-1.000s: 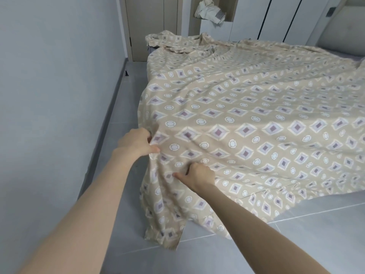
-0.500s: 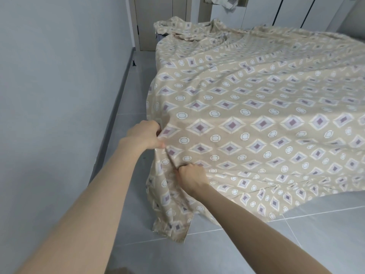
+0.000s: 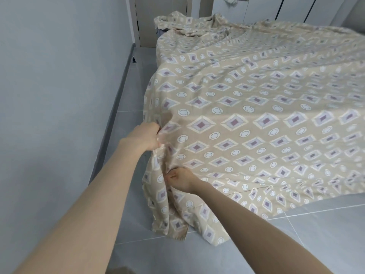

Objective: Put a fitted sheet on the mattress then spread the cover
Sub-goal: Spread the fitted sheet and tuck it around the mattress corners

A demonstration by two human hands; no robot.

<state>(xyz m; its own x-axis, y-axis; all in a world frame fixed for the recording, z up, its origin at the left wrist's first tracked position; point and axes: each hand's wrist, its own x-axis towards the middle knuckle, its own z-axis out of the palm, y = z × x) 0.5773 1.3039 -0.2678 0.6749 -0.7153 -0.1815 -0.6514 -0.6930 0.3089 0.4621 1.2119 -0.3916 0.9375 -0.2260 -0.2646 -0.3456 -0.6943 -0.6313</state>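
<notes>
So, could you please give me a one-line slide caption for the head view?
Left hand and right hand grip the patterned sheet at its near corner.

Soft even daylight (edges warped)

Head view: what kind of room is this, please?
Most likely a bedroom: a patterned sheet lies draped over a wide raised surface, tall cupboard doors stand behind it, and the floor is grey tile.

Grey tiled floor (image 3: 296,234) meets a pale wall (image 3: 59,76); beige cupboard doors (image 3: 162,16) stand behind.
</notes>
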